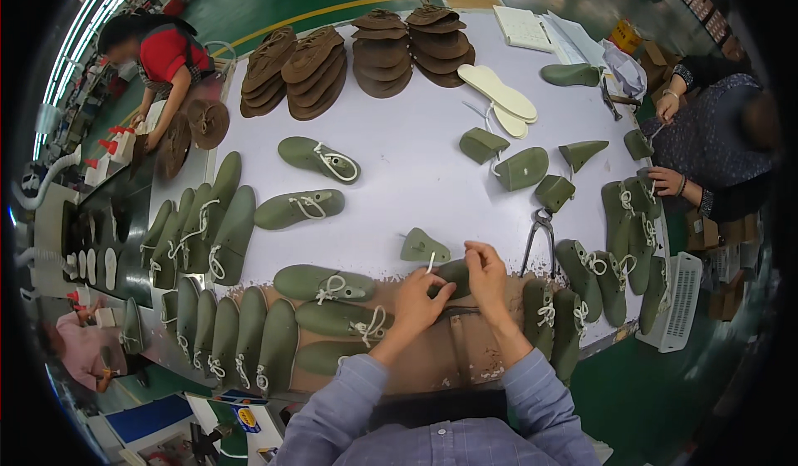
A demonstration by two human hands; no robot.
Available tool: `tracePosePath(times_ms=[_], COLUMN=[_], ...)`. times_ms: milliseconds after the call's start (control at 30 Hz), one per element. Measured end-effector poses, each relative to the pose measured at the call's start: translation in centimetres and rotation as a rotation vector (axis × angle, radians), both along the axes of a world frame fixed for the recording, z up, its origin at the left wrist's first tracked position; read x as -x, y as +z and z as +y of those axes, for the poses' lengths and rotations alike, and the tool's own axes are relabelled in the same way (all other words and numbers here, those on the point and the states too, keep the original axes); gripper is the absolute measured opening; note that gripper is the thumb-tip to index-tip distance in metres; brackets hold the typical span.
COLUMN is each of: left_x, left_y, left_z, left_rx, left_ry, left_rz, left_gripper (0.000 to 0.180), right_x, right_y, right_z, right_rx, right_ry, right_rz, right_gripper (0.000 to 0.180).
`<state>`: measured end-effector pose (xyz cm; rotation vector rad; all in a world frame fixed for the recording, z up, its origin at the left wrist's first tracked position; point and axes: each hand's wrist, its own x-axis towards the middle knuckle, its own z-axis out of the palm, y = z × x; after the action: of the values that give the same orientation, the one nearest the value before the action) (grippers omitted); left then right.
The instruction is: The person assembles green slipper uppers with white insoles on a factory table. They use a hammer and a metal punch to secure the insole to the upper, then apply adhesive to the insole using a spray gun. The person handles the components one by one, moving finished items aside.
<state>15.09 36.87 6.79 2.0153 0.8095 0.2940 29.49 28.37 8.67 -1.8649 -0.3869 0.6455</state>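
Note:
My left hand (421,298) and my right hand (485,273) meet over a green shoe last piece (454,271) at the near edge of the white table (416,158). The left fingers pinch a short white lace end (431,261). The right fingers close on the green piece from the right side. A small green heel part (422,246) lies just beyond my left hand. Metal pincers (539,237) rest to the right of my right hand. Laced green lasts (324,284) lie to the left of my left hand.
Rows of green lasts (208,225) line the table's left and right (628,241) sides. Stacks of brown leather uppers (366,54) and cream insoles (499,92) sit at the far end. One person works at the far left (166,59), another at the right (715,133).

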Motion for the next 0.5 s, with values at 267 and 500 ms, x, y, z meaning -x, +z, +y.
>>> tracePosePath(times_ms=[267, 500], left_x=[-0.6, -0.4], left_y=[-0.3, -2.1], left_z=[1.3, 1.8], left_rx=[0.019, 0.776], left_ry=[-0.130, 0.602], left_rz=[-0.086, -0.219], left_gripper=[0.007, 0.068], right_x=[-0.5, 2.3], right_y=[-1.8, -1.0], right_z=[3.7, 3.9], right_rx=[0.245, 0.040], right_ry=[0.418, 0.449], right_rz=[-0.013, -0.192], right_gripper=[0.059, 0.041])
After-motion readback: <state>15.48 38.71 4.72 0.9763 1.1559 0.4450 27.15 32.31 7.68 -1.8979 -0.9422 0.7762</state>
